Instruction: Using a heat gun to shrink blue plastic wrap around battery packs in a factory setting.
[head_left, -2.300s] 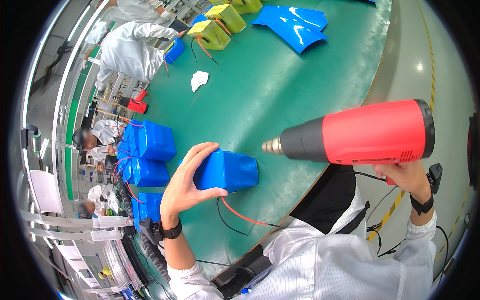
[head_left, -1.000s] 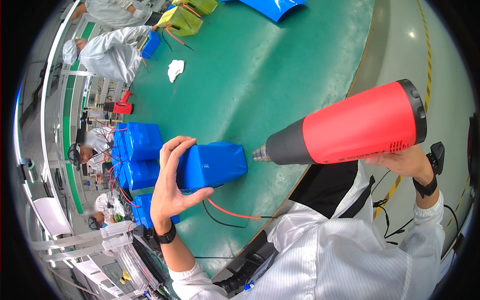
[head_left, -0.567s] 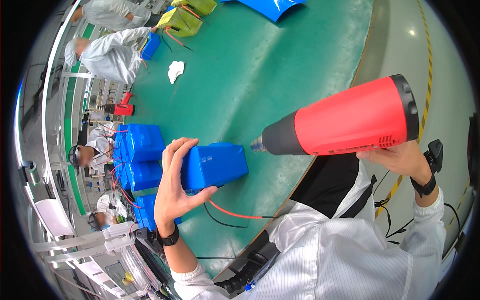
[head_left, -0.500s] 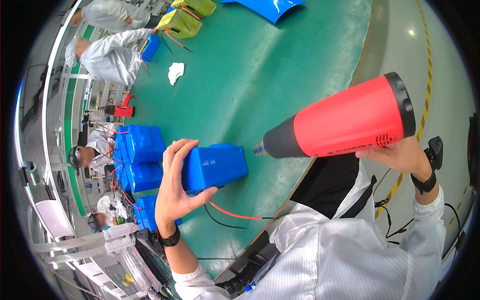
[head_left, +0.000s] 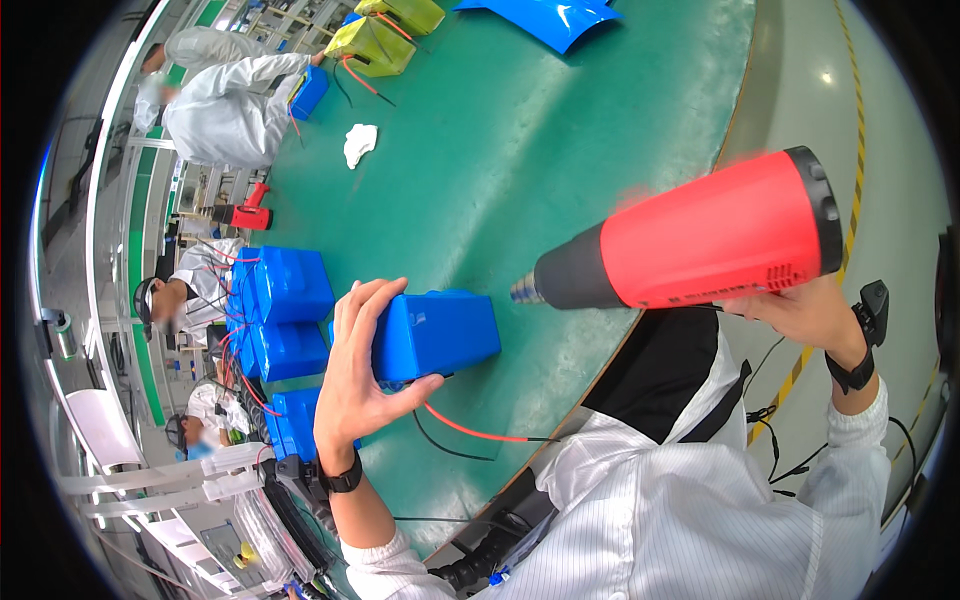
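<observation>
A blue-wrapped battery pack (head_left: 445, 332) lies on the green tabletop (head_left: 520, 190), a red and a black lead running out from its near side. My left hand (head_left: 362, 365) grips the pack's left end, fingers over the far side and thumb along the near side. In my right hand (head_left: 800, 315) is a red heat gun (head_left: 715, 235) with a black rear cap and collar. Its metal nozzle points left toward the pack's right end, a small gap apart from it. The gun's body partly hides my right fingers and the handle.
Several blue packs (head_left: 290, 285) with leads stand left of my left hand. Farther off are another red heat gun (head_left: 245, 215), a white cloth (head_left: 360, 145), yellow-green packs (head_left: 370, 45) and a blue sheet (head_left: 550, 20). Co-workers (head_left: 225, 110) stand along the left; one touches a blue pack.
The heat gun has shifted slightly right in the picture, and its nozzle sits a little farther from the pack. My left hand keeps its grip on the pack.
</observation>
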